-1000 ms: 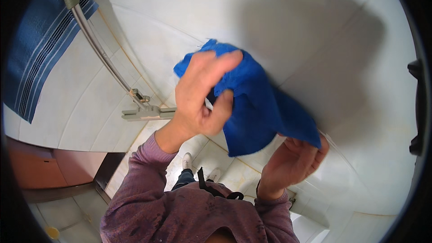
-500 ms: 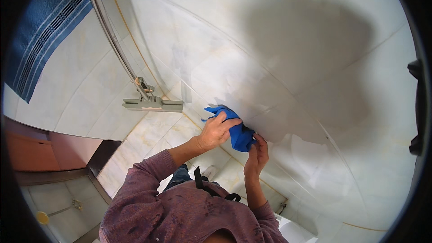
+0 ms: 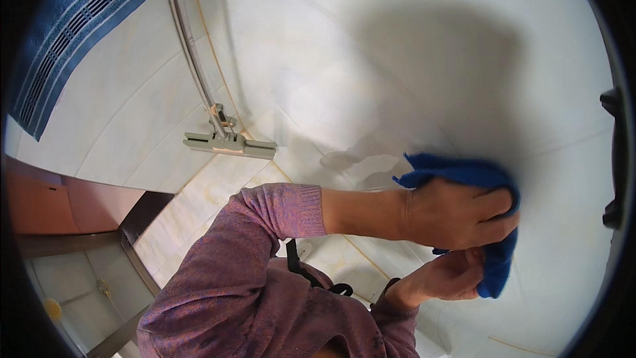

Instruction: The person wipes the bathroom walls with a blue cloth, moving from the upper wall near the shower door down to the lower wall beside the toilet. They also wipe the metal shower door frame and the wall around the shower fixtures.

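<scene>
A crumpled blue cloth is gripped by both my hands in front of the pale tiled wall. My left hand is closed on its upper part, with the fingers bent over the fabric and the arm stretched across to the right. Lower down, my right hand pinches the hanging end of the cloth. One corner sticks out to the left beyond my left wrist. Whether the cloth touches the wall, I cannot tell.
A squeeze mop with a grey head and metal pole leans in the corner at the left. Above it hangs a blue towel. Marble-look floor tiles and a doorway with a dark threshold lie lower left.
Both hands have carried the blue cloth to the right and nearer to the camera. My left arm now reaches across my body. The view has shifted slightly.
</scene>
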The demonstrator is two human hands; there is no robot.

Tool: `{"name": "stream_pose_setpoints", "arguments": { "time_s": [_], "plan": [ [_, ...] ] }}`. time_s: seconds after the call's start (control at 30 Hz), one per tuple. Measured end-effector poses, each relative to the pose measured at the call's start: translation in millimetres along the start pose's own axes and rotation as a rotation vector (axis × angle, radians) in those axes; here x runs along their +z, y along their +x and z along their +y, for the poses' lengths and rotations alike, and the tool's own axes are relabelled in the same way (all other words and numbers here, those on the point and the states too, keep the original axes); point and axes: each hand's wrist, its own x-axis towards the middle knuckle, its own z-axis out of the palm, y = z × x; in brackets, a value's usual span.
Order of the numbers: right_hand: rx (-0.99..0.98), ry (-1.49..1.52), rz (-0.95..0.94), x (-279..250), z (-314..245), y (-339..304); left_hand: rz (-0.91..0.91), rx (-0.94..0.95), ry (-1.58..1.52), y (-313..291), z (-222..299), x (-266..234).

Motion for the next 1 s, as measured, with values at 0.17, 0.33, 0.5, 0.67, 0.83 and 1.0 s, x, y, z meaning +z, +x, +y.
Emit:
{"name": "stream_pose_setpoints", "arguments": {
  "time_s": [0.17,0.33,0.5,0.67,0.83,1.0],
  "plan": [
    [-0.048,-0.301,-0.061,-18.0,53.7,-39.1,-0.233,-0.073,-0.009,-60.4,-4.6,-17.3],
    [-0.057,0.068,-0.23,-28.1,123.4,-101.4,-0.402,-0.416,-0.029,-145.4,-9.6,-37.8],
    [0.077,-0.236,-0.805,-23.0,163.1,-146.5,-0.384,-0.844,0.088,-250.9,-18.8,-56.7],
    [0.32,-0.365,-1.067,13.7,199.3,-193.9,-0.055,-1.271,0.197,-328.6,-39.9,-72.6],
    [0.44,-0.097,-1.105,96.1,200.1,-222.1,0.233,-1.482,0.375,-330.0,-95.6,-105.1],
    [0.385,0.123,-1.007,177.6,125.6,-192.8,0.373,-1.146,0.446,-232.5,-150.6,-160.9]
  ]
}}
